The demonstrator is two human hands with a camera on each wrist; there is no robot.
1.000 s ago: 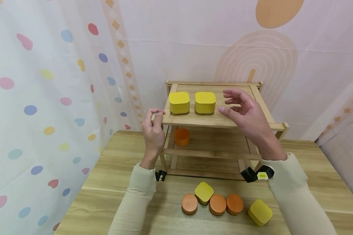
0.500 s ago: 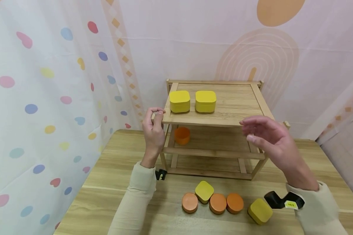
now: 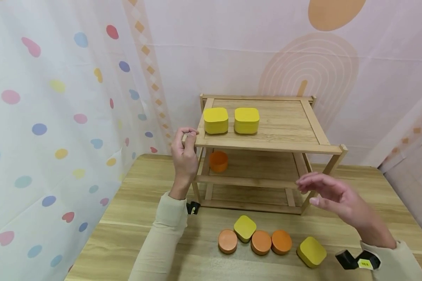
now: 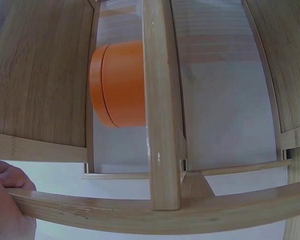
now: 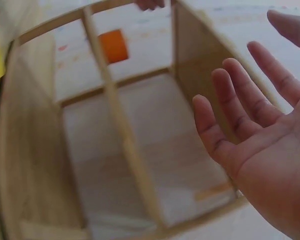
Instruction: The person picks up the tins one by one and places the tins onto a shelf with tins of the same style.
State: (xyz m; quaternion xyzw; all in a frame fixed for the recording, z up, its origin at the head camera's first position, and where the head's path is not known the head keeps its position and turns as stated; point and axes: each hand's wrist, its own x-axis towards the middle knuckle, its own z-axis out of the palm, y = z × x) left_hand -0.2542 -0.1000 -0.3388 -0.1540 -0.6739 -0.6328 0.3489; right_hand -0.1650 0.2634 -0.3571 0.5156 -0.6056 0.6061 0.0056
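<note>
Wood-grain table (image 3: 133,218); patterned curtain (image 3: 232,62) behind. Wooden rack (image 3: 286,121) on table, two yellow boxes (image 3: 216,120) atop, its top running rightward past them to the edge. Left hand (image 3: 185,157) grips rack's front-left corner; right hand (image 3: 342,203), fingers relaxed, well apart, near front-right leg.

The two rounded-square boxes (image 3: 246,121) atop the far grained, pale-tan wooden rack (image 3: 292,117) are bright yellow, as are the two near boxes (image 3: 311,251). The three near round containers (image 3: 261,242) are orange, like the cylindrical tub (image 3: 219,161) inside at left. Yellow-brown streaks run across the wooden table (image 3: 147,183). Multicoloured dots and hearts pattern the left white fabric curtain (image 3: 81,152).
</note>
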